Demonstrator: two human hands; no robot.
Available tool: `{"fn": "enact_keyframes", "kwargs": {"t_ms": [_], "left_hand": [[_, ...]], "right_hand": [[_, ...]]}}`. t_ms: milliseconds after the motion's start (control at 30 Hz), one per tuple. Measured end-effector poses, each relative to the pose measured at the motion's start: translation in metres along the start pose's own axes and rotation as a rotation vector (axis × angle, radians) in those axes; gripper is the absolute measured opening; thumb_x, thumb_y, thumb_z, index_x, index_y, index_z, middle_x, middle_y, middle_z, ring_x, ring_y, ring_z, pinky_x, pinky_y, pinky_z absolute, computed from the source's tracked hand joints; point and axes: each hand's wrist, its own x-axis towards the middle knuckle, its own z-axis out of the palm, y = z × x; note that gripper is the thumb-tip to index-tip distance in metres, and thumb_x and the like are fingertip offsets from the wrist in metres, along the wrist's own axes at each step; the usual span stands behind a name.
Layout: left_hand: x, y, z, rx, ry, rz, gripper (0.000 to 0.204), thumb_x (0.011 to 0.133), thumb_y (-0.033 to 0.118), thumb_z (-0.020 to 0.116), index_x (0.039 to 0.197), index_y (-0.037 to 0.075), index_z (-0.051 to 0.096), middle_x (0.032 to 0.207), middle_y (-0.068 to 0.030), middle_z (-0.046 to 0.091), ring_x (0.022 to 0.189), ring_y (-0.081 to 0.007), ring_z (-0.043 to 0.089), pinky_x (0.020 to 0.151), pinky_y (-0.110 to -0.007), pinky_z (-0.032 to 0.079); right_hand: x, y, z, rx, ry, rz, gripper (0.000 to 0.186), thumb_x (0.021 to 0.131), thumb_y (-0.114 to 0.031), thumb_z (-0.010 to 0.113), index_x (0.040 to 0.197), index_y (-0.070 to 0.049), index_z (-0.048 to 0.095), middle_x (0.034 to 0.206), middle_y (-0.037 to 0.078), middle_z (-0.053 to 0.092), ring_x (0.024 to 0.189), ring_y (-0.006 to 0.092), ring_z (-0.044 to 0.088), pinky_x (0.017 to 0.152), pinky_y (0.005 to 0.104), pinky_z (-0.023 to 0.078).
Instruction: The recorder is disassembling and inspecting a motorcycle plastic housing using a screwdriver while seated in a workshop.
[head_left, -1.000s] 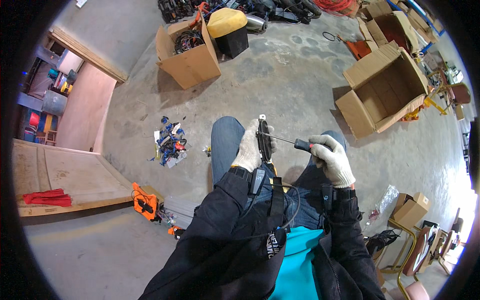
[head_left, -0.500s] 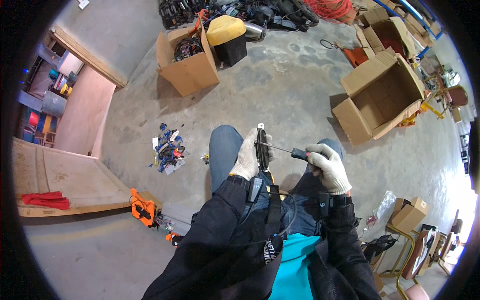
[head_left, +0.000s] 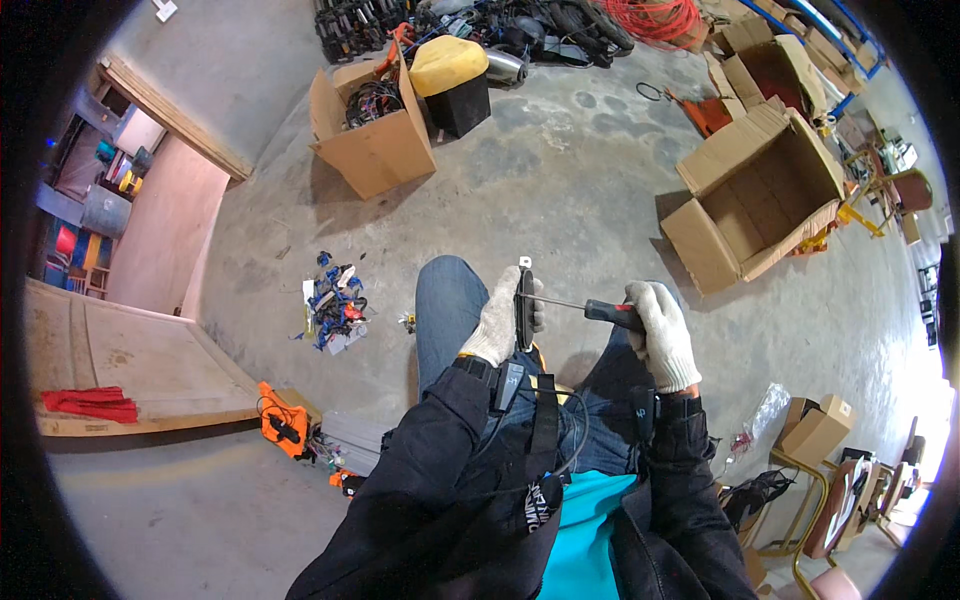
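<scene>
Nearby, open cardboard box (head_left: 762,205), small parts pile (head_left: 332,303) (floor), orange tool (head_left: 280,425).

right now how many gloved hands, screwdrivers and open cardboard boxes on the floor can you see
gloved hands: 2, left hand and right hand
screwdrivers: 1, screwdriver
open cardboard boxes: 2, left box and right box
total: 5

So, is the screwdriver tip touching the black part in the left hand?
Touching: the head view shows the screwdriver shaft meeting the black part with no gap.
</scene>
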Motion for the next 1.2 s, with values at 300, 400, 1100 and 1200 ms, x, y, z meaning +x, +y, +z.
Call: {"fn": "enact_keyframes", "kwargs": {"t_ms": [300,400,1100,1200], "left_hand": [[-0.001,0.007,0.003,0.062,0.083,0.018,0.061,0.101,0.064,0.040,0.106,0.007,0.064,0.080,-0.0087,0.062,0.066,-0.0218,0.062,0.064,-0.040,0.056],[-0.003,0.010,0.008,0.050,0.094,0.028,0.062,0.101,0.064,0.041,0.105,0.007,0.064,0.080,-0.0087,0.062,0.066,-0.0216,0.063,0.064,-0.040,0.057],[0.005,0.007,0.009,-0.079,0.033,0.030,0.060,0.101,0.061,0.043,0.101,0.004,0.063,0.079,-0.0107,0.063,0.061,-0.0228,0.063,0.057,-0.040,0.056],[0.003,0.008,0.009,-0.073,0.030,0.041,0.060,0.101,0.061,0.043,0.100,0.005,0.063,0.078,-0.0101,0.063,0.061,-0.0220,0.063,0.058,-0.040,0.056]], "right_hand": [[-0.010,-0.010,0.016,-0.089,0.029,-0.085,0.034,0.095,-0.028,0.068,0.113,0.000,0.063,0.084,0.004,0.064,0.057,0.0083,0.053,0.052,0.0249,0.044],[-0.011,-0.013,0.021,-0.138,0.059,-0.150,0.033,0.093,-0.029,0.070,0.111,-0.002,0.064,0.087,0.003,0.066,0.060,0.0081,0.054,0.056,0.0251,0.045],[-0.020,-0.032,0.030,-0.153,0.120,-0.098,0.029,0.093,-0.029,0.070,0.105,-0.003,0.066,0.082,0.002,0.064,0.061,0.0079,0.055,0.056,0.0256,0.045],[-0.021,-0.033,0.032,-0.151,0.116,-0.109,0.028,0.093,-0.029,0.070,0.104,-0.003,0.066,0.082,0.002,0.064,0.061,0.0077,0.055,0.056,0.0254,0.045]]}}
